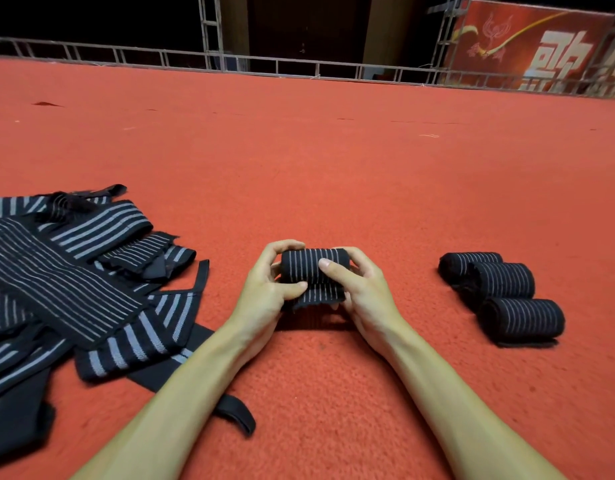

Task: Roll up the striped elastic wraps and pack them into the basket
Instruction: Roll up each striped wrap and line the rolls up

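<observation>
A black elastic wrap with thin grey stripes (307,268) is nearly all rolled up, held just above the red carpet at centre. My left hand (264,289) grips its left end, thumb pressed on the front. My right hand (358,289) grips the right end, thumb lying across the top. A short loose tail hangs under the roll. A pile of unrolled striped wraps (74,282) lies spread on the left. Three finished rolls (503,292) lie side by side on the right. No basket is in view.
Red carpet (316,161) covers the floor all around. A metal truss rail (229,60) runs along the far edge, with a red banner (541,46) at the back right. A black strap end (236,414) lies under my left forearm.
</observation>
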`<state>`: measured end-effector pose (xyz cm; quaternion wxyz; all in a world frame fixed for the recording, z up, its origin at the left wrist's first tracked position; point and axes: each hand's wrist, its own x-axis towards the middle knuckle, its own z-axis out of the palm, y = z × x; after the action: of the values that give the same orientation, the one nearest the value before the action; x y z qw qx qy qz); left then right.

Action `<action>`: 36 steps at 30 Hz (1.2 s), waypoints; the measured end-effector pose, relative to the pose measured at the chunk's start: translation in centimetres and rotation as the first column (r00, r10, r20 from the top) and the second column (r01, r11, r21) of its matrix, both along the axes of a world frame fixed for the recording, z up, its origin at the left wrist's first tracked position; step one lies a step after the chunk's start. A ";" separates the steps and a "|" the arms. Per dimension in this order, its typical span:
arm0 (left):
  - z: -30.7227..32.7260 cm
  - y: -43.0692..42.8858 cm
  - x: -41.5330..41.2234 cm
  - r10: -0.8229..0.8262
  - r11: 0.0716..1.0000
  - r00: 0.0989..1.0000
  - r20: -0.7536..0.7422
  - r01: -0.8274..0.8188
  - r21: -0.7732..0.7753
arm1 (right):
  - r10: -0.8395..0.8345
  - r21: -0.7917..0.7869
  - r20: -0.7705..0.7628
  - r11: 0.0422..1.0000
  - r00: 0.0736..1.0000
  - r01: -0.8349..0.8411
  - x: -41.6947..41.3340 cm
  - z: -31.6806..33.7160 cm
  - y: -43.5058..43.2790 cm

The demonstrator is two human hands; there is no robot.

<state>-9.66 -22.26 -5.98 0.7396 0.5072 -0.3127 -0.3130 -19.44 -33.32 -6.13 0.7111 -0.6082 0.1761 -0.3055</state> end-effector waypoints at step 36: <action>2.3 0.5 -6.6 -0.096 0.928 0.953 0.288 -0.018 0.371 | -0.203 -0.511 -0.336 0.860 0.920 0.003 -11.5 2.2 -3.2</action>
<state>-16.28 -21.74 -3.71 0.5681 0.6726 -0.3672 -0.3001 -30.94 -36.54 -3.91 0.4636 -0.8082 0.2575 -0.2559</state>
